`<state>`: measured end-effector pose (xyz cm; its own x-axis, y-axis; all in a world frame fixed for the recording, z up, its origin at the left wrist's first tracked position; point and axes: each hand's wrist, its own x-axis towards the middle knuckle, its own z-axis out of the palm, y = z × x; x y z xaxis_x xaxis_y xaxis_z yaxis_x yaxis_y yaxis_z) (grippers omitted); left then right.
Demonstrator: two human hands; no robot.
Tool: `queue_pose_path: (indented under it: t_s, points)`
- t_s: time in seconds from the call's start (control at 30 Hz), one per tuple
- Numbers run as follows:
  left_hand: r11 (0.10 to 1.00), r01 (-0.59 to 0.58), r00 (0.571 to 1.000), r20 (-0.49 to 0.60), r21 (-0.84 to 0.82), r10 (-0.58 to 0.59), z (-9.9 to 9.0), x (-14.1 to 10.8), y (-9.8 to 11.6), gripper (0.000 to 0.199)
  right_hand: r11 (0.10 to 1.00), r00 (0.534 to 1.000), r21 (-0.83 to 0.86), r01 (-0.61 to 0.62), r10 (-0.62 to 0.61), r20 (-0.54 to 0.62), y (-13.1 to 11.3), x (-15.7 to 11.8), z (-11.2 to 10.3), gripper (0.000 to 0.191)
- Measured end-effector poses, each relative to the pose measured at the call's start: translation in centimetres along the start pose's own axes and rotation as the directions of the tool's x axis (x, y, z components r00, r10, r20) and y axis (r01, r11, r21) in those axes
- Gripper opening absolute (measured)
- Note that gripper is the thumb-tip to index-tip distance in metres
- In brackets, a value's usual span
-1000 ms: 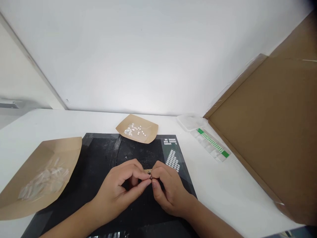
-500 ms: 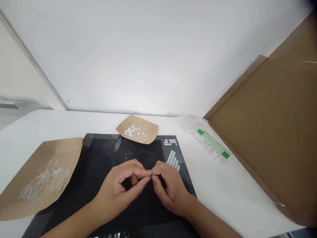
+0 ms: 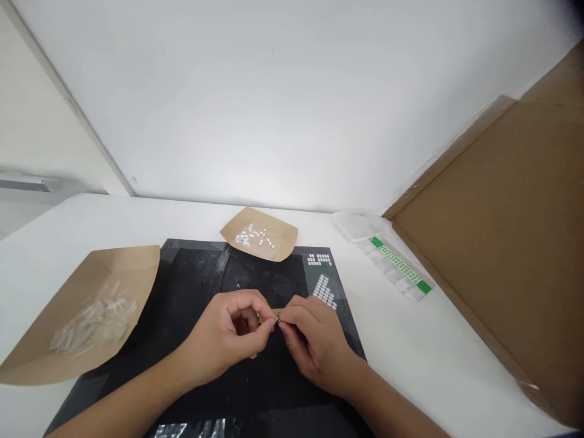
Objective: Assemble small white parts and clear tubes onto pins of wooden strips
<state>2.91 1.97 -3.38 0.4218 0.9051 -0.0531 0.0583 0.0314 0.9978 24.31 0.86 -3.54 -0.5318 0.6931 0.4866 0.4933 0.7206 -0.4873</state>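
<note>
My left hand (image 3: 237, 325) and my right hand (image 3: 314, 337) meet over the black mat (image 3: 191, 340), fingertips nearly touching. Between them sits a tiny shiny piece (image 3: 277, 319), too small to identify; both hands pinch at it with thumb and forefinger. A bit of tan material shows behind the fingertips, mostly covered by them. Beyond the right hand, small white oval stickers (image 3: 325, 292) lie in rows on the mat's right side.
A paper tray (image 3: 150, 267) at the left holds clear plastic strips. Another paper tray (image 3: 289, 243) at the back holds small white pieces. To the right are a clear bag (image 3: 358, 225), a green-and-white strip (image 3: 401, 264) and a large cardboard box (image 3: 497, 243).
My left thumb and forefinger have curled into a rounder pinch at the small piece. The right hand keeps its pinch. The whole view has shifted slightly.
</note>
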Motion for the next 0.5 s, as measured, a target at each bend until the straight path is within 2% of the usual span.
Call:
queue_pose_path:
  t_s: [0.3,0.5]
  points:
    - [0.999,0.045,0.999,0.003,0.025,-0.045,0.1,-0.24,0.16,0.012,1.0,0.999,-0.028,0.01,-0.009,0.051,0.0,0.03,-0.14,0.014]
    - [0.996,0.037,0.998,-0.047,0.082,-0.034,0.26,-0.29,0.52,0.005,0.999,0.998,-0.02,0.027,-0.026,0.063,0.02,-0.11,0.06,0.012]
